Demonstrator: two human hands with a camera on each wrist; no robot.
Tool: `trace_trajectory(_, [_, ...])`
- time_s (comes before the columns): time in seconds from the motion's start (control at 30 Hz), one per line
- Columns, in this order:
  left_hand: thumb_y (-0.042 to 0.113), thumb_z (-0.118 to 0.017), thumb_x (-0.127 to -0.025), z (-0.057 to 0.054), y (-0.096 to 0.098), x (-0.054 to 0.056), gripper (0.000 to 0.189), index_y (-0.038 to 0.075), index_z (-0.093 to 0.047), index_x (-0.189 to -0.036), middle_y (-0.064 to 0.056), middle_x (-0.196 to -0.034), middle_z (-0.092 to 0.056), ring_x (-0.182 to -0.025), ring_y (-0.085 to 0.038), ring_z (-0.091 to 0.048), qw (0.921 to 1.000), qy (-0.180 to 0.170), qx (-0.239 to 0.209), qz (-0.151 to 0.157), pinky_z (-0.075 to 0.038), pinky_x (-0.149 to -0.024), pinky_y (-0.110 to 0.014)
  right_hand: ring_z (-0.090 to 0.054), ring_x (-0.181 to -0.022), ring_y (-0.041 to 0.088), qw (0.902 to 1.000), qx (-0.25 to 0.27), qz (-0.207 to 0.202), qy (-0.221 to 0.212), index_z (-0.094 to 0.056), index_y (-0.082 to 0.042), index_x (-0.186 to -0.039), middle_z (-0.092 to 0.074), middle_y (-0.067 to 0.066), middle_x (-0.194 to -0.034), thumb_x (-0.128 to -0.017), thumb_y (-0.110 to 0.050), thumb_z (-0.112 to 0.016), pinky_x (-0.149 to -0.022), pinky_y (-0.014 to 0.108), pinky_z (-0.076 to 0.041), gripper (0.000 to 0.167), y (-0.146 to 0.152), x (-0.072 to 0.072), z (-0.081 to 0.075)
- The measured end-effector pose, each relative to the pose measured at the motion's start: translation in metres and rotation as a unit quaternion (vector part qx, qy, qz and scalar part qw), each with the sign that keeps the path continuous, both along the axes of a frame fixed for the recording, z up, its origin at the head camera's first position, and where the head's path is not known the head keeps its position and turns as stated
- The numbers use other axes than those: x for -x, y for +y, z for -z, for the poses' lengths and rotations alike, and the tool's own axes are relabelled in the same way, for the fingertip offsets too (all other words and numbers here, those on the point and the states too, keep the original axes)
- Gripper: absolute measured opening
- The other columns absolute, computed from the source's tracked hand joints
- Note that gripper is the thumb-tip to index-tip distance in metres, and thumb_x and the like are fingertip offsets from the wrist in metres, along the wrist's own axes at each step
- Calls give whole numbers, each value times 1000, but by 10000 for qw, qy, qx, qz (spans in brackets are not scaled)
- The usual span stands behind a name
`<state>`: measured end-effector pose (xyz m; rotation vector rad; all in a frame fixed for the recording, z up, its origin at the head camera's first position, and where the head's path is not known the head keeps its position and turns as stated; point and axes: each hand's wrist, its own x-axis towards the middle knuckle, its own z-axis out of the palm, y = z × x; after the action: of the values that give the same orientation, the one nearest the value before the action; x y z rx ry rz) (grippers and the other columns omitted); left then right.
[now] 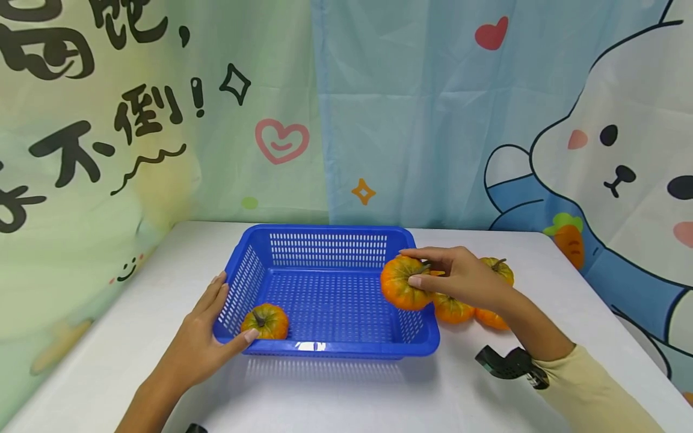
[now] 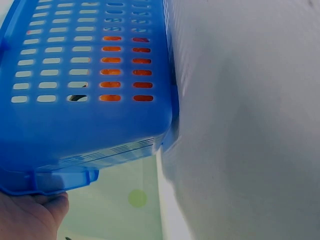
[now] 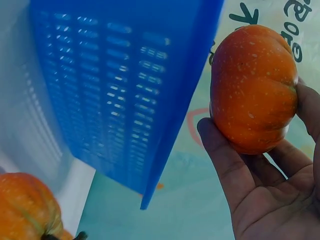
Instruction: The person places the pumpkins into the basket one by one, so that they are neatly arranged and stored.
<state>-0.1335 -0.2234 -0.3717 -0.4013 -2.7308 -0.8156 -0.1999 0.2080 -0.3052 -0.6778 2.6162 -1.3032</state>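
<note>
My right hand (image 1: 460, 276) holds an orange pumpkin (image 1: 403, 282) between thumb and fingers, over the right rim of the blue plastic basket (image 1: 335, 347). In the right wrist view, the held pumpkin (image 3: 254, 90) shows its smooth orange side, raised beside the basket wall (image 3: 100, 90). My left hand (image 1: 197, 340) grips the basket's front left corner, the thumb on the front rim and the fingers along the left side. Inside the basket, near that corner, lies another small pumpkin (image 1: 271, 322); its orange shows through the slots in the left wrist view.
Right of the basket, several more pumpkins lie on the white table (image 1: 346, 397), among them a greenish-orange pumpkin (image 1: 499, 270) partly behind my right hand. A printed curtain (image 1: 400, 120) hangs behind the table. A black wrist camera (image 1: 511, 364) sits on my right wrist.
</note>
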Motion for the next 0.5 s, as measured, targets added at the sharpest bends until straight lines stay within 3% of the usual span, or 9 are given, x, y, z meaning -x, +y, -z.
trace_trajectory(0.27, [47,-71,-83,0,1,0,95,-8,-29,-148,-17,-159,-17,-142,-42,-22,10000,14,9,-1,-30,-103,-64,-64,-99,27,9997,21,-262,23,-57,-12,-138,-63,12,-121,-91,-30,-69,-73,30,-57,52,-11,2,-7])
trace_trajectory(0.5, [46,-72,-82,-1,1,-1,95,-8,-29,-148,-17,-159,-18,-142,-42,-22,10000,45,-19,15,-30,-103,-64,-65,-98,23,9991,30,-421,-6,-56,-10,-138,-66,9,-116,-92,-31,-69,-74,30,-57,52,-20,13,-11])
